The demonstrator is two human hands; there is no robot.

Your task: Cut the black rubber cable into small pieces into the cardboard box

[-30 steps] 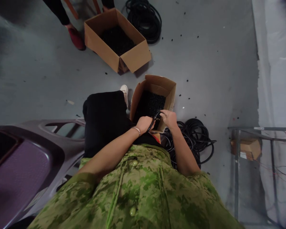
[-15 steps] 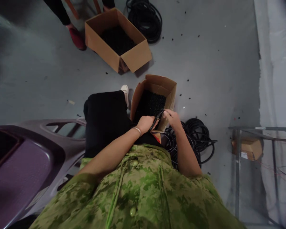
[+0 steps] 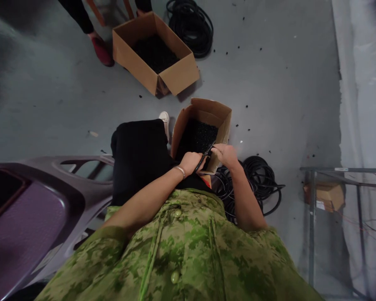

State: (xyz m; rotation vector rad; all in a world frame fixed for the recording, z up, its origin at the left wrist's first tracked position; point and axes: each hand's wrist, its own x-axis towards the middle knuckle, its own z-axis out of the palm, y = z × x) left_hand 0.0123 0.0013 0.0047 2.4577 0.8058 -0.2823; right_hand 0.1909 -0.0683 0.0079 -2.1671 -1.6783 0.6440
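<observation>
My left hand (image 3: 190,162) is closed round the handles of black scissors (image 3: 203,156), whose blades point up and right over a small open cardboard box (image 3: 223,121) filled with small black pieces. My right hand (image 3: 226,155) is pinched on the end of a black tube right at the blades, above the box's near edge. A coil of black tubing (image 3: 258,184) lies on the floor beside my right forearm. I wear a green camouflage top, and my black-trousered knee rises to the left of the box.
A larger open cardboard box (image 3: 175,75) of black pieces stands further off, with another coil of tubing (image 3: 192,25) behind it. Another person's legs and red shoe (image 3: 100,50) are at the top left. A purple plastic chair (image 3: 34,209) is on my left, a metal rack (image 3: 332,200) on my right.
The hands have stayed over the small box; the scissors' blades and my right hand have shifted slightly, nothing else has moved.
</observation>
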